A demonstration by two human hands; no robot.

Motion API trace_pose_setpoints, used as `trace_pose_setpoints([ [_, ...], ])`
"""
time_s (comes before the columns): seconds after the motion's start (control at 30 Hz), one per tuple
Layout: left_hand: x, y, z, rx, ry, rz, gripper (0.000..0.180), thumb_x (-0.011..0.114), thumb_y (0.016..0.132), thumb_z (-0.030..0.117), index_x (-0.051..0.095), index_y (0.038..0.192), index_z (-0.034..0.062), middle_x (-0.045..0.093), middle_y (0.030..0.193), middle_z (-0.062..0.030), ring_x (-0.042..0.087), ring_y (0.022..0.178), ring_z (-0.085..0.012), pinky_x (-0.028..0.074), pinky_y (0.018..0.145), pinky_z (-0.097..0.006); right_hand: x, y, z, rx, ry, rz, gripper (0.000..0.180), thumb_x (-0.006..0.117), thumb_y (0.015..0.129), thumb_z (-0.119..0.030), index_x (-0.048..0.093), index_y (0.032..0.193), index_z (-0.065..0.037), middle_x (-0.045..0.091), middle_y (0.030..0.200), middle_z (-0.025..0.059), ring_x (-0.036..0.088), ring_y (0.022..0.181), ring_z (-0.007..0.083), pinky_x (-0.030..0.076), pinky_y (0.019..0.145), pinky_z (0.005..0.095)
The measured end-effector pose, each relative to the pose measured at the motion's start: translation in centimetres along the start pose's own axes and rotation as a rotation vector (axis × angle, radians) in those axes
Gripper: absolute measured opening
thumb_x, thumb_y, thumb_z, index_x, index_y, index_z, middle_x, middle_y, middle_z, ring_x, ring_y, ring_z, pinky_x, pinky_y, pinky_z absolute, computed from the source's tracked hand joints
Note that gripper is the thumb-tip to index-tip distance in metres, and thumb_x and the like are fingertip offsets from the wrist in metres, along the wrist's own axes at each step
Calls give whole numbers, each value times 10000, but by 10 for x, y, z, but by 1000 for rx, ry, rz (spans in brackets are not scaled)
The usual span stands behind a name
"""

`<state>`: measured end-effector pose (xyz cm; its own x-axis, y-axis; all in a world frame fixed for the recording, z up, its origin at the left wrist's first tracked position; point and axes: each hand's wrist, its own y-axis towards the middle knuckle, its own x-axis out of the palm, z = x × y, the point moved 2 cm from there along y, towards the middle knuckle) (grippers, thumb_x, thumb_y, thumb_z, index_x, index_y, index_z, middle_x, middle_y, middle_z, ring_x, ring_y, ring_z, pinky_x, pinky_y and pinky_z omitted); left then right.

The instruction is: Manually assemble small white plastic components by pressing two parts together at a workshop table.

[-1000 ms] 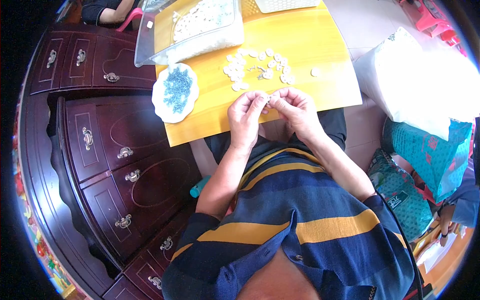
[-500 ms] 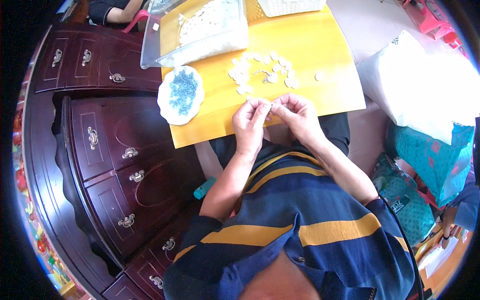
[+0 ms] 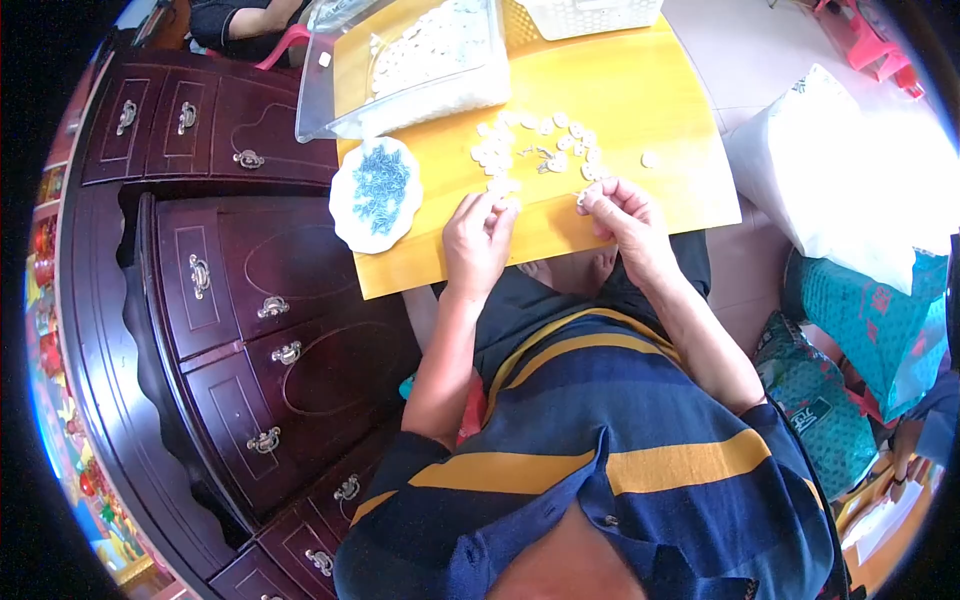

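Yellow wooden worktop [image 3: 640, 100]: scattered small white pieces [image 3: 535, 150], white plate [image 3: 375, 193] of blue bits, clear plastic tray [image 3: 405, 70], white basket [image 3: 590, 12].

Looks like a home doing piecework: carved dark wooden dresser [image 3: 250, 320] beside a small yellow counter [image 3: 610, 110], stuffed bags [image 3: 850, 190] nearby.

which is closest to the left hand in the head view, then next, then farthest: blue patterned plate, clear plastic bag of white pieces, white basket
From the left hand:
1. Blue patterned plate, just to its left on the yellow table.
2. Clear plastic bag of white pieces, beyond, at the far left edge.
3. White basket, farthest, at the far edge.
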<state>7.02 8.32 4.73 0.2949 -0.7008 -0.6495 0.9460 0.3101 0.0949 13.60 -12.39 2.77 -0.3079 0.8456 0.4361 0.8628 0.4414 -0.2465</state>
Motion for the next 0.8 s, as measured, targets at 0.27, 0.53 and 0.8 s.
trace_pose_setpoints([
  [0.27,6,1,-6,170,224,86,160,705,898,109,726,1054,82,692,956,-120,690,892,-336,558,771,-413,6,-1,6,71,89,-12,99,640,1029,-209,668,994,-121,674,891,-32,506,680,28,411,643,167],
  [0.53,10,3,-12,208,252,100,172,720,893,86,677,1053,40,654,879,-94,604,658,-199,528,668,-329,8,-2,7,63,53,-45,107,634,1033,-215,662,993,-120,673,893,-37,510,683,25,410,640,167],
  [0.8,12,-6,-10,118,16,40,99,713,901,33,642,969,26,678,873,-104,674,705,-229,538,656,-339,12,-4,9,40,39,-74,109,638,1029,-213,667,989,-116,678,895,-36,512,691,18,410,638,164],
])
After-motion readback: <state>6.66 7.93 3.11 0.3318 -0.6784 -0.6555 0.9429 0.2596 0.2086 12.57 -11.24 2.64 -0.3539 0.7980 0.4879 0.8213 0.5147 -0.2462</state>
